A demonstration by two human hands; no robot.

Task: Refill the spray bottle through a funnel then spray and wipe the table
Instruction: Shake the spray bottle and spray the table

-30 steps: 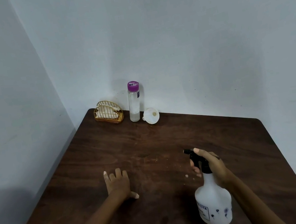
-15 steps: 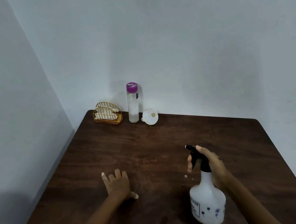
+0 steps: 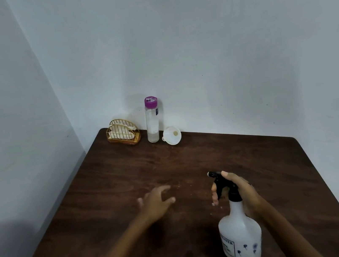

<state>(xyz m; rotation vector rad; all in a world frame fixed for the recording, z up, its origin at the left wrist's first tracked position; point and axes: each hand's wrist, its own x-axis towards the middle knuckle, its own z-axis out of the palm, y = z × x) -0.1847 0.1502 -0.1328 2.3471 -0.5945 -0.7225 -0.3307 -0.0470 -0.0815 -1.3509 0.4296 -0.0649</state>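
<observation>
Your left hand (image 3: pixel 157 202) is lifting off the table (image 3: pixel 127 179) and drifting rightward, fingers spread, holding nothing; your right hand (image 3: pixel 241 191) is gripping the spray bottle (image 3: pixel 240 239) by its trigger head, at the table's near right.

Right hand (image 3: pixel 244 192) grips spray bottle (image 3: pixel 240 237); left hand (image 3: pixel 157 203) spread.

The light is dim, soft and cool on the walls (image 3: pixel 215 32), with no glare. The capped bottle (image 3: pixel 152 120) throws a faint shadow on the wall just to its right. My left hand (image 3: pixel 155 201) is blurred, while my right hand (image 3: pixel 244 192) on the pale spray bottle (image 3: pixel 240 239) is sharper. The wide lens bends the table (image 3: pixel 127 179) edges, and the bottom right corner is smeared.
</observation>
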